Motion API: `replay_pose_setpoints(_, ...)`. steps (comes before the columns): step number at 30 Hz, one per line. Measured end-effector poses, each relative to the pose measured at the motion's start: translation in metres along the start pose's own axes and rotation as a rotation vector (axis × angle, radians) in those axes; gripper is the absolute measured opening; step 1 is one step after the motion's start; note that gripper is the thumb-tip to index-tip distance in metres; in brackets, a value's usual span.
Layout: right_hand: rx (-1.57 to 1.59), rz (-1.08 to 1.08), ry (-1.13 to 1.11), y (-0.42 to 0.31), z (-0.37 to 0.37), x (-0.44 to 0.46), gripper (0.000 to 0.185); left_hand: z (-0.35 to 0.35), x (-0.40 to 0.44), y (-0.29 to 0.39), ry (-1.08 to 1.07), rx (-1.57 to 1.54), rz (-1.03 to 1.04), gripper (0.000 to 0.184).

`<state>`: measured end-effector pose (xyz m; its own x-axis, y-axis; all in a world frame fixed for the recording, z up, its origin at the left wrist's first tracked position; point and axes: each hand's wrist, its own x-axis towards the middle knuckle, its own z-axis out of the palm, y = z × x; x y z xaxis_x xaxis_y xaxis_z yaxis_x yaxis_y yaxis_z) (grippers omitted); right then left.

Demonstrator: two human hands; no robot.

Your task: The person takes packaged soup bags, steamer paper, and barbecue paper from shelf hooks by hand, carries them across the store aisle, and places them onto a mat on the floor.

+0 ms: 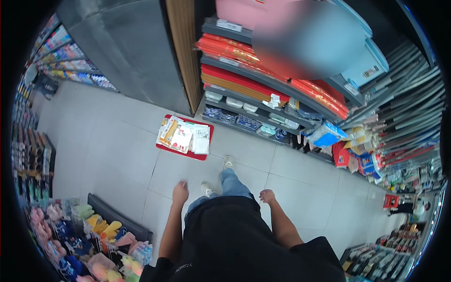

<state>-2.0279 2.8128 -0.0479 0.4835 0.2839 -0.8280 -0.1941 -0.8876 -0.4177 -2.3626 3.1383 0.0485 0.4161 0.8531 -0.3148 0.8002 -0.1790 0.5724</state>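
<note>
My left hand (180,192) hangs beside my body over the floor, its fingers curled in, with nothing visible in it. On the other side, my right hand (267,196) is also loosely closed and holds nothing that I can see. Neither hand touches any goods. Ahead of my feet, a red mat (203,156) lies on the tiles with several flat packets and papers (181,136) on top. The mat is nearer to my left hand than to my right.
Shelves (263,94) with red packs and folded goods stand ahead, beside a grey pillar (136,51). Plush slippers (110,230) fill a rack at lower left. Long poles (399,98) and a red stool (391,201) are at right. People stand at both far edges.
</note>
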Motion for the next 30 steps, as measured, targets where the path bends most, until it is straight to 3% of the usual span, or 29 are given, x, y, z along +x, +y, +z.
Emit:
replay_pose_setpoints(2, -0.031, -0.01, -0.004, 0.008, 0.004, -0.001, 0.019, 0.043, -0.048, -0.101, -0.137, 0.142, -0.114, 0.027)
replay_pose_setpoints(3, -0.054, -0.028, -0.008, 0.012, 0.008, 0.001, 0.019, 0.055, -0.075, -0.148, -0.32, 0.344, -0.08, 0.025)
replay_pose_setpoints(4, -0.081, -0.049, -0.011, 0.014, 0.01, 0.005, 0.019, 0.077, -0.091, -0.205, -0.734, 0.623, -0.092, 0.022)
replay_pose_setpoints(5, -0.101, -0.114, -0.005, 0.017, 0.013, 0.011, 0.019, 0.08, -0.116, -0.228, -0.786, 0.757, -0.03, 0.015)
replay_pose_setpoints(7, -0.14, -0.24, 0.007, 0.027, 0.023, 0.018, 0.018, 0.089, -0.144, -0.28, -0.898, 0.63, -0.188, 0.01)
replay_pose_setpoints(9, -0.126, -0.176, -0.03, 0.018, 0.025, 0.016, 0.02, 0.078, -0.153, -0.288, -0.87, 0.383, -0.428, 0.007)
replay_pose_setpoints(11, -0.12, -0.14, -0.04, 0.007, 0.025, 0.014, 0.021, 0.078, -0.147, -0.293, -0.847, 0.52, -0.28, 0.009)
replay_pose_setpoints(13, -0.122, -0.135, -0.022, 0.001, 0.029, 0.018, 0.022, 0.081, -0.116, -0.285, -0.956, 0.867, 0.154, 0.011)
replay_pose_setpoints(15, -0.153, -0.164, -0.034, -0.004, 0.03, 0.026, 0.022, 0.068, -0.089, -0.238, -0.36, -0.007, -0.604, 0.015)
replay_pose_setpoints(17, -0.177, -0.183, -0.026, -0.009, 0.03, 0.03, 0.023, 0.068, -0.057, -0.213, -0.307, -0.102, -0.395, 0.03)
replay_pose_setpoints(21, -0.17, -0.223, 0.005, -0.027, 0.033, 0.029, 0.024, 0.049, -0.01, -0.118, -0.3, 0.028, -0.332, 0.034)
replay_pose_setpoints(23, -0.16, -0.238, 0.022, -0.03, 0.034, 0.025, 0.024, 0.052, -0.006, -0.102, -0.314, 0.034, -0.321, 0.037)
replay_pose_setpoints(28, -0.113, -0.231, 0.066, -0.019, 0.03, 0.019, 0.024, 0.08, -0.001, -0.108, -0.321, 0.065, -0.216, 0.039)
replay_pose_setpoints(30, -0.15, -0.208, 0.087, 0.001, 0.029, 0.028, 0.024, 0.093, -0.004, -0.125, -0.281, 0.128, -0.218, 0.032)
